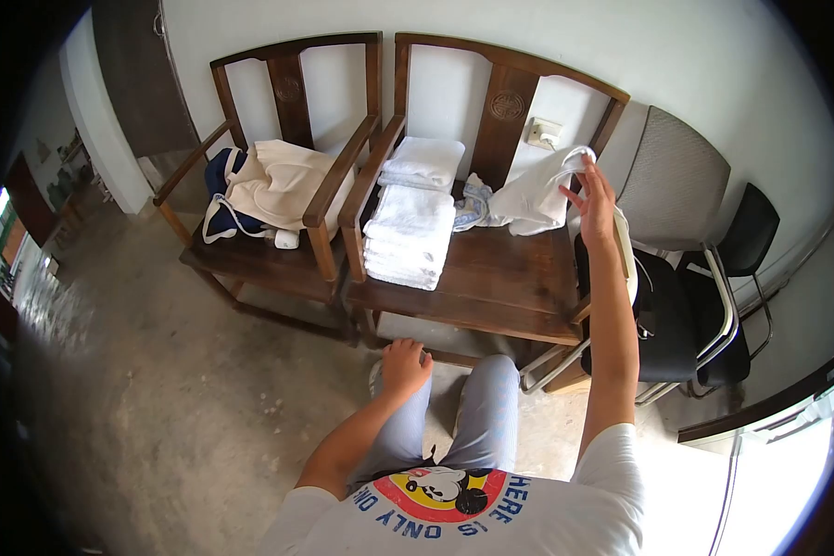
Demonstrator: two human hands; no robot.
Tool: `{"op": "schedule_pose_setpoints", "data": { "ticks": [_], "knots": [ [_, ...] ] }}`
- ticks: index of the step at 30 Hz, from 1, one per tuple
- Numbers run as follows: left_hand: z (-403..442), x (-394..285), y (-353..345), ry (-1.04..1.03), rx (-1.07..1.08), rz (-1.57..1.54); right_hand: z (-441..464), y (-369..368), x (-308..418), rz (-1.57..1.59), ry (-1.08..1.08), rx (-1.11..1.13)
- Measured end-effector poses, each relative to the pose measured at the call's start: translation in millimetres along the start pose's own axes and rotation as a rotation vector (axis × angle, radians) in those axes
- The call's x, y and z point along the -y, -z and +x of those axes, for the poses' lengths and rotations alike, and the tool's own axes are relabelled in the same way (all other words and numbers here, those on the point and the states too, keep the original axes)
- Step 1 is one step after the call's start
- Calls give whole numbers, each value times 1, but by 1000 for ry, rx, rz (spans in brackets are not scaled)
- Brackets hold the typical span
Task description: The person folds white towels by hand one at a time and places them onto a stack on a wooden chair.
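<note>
My right hand point(595, 199) is raised over the right side of a wooden chair, its fingers at the top edge of a loose white cloth point(539, 196) and pinching it. The cloth hangs down to the seat in folds. My left hand point(405, 367) rests on my left knee, fingers lying over it, with nothing in them. On the left part of the same seat, folded white towels point(408, 232) lie in a tall stack, with another folded pile point(423, 162) behind. A patterned blue and white cloth point(473, 202) lies crumpled between the towels and the loose cloth.
A second wooden chair point(287, 278) on the left holds a beige cloth point(283, 181) and a dark blue item point(221, 222). Black metal-framed chairs point(653, 324) stand at the right. A wall socket point(545, 133) is behind the seat.
</note>
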State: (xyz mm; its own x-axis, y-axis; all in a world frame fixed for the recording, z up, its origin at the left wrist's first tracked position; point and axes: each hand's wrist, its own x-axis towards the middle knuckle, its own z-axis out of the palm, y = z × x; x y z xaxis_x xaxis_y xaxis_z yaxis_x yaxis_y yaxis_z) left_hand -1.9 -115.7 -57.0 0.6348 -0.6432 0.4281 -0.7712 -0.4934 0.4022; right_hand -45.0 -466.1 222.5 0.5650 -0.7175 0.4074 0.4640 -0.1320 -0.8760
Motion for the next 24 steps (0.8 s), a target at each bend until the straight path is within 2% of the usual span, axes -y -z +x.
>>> {"op": "schedule_pose_setpoints", "data": {
  "ticks": [2, 6, 9, 11, 13, 14, 17, 18, 21, 24],
  "knots": [
    [0, 0, 0, 20, 19, -1, -17, -12, 37, -54, 106, 59],
    [-3, -1, 6, 11, -24, -86, -58, -29, 73, -72, 172, 124],
    [20, -16, 16, -64, -56, -433, -88, -37, 78, -95, 130, 158],
    [44, -54, 40, -68, -73, -693, -110, -48, 73, 2, 82, 183],
    [66, -84, 71, -208, -163, -839, -130, -55, 67, 68, -4, 219],
    [69, -84, 65, -158, -92, -830, -138, -56, 64, 70, -25, 219],
    [73, -80, 69, -67, 9, -1355, -164, -52, 72, 125, -65, 178],
    [73, -80, 99, -26, 179, -1385, -169, -45, 71, 134, -117, 164],
    [59, -73, 125, -2, 452, -1404, -185, -29, 56, 241, -211, 175],
    [45, -65, 106, -89, 523, -1454, -206, -26, 40, 301, -256, 138]
  ]
}}
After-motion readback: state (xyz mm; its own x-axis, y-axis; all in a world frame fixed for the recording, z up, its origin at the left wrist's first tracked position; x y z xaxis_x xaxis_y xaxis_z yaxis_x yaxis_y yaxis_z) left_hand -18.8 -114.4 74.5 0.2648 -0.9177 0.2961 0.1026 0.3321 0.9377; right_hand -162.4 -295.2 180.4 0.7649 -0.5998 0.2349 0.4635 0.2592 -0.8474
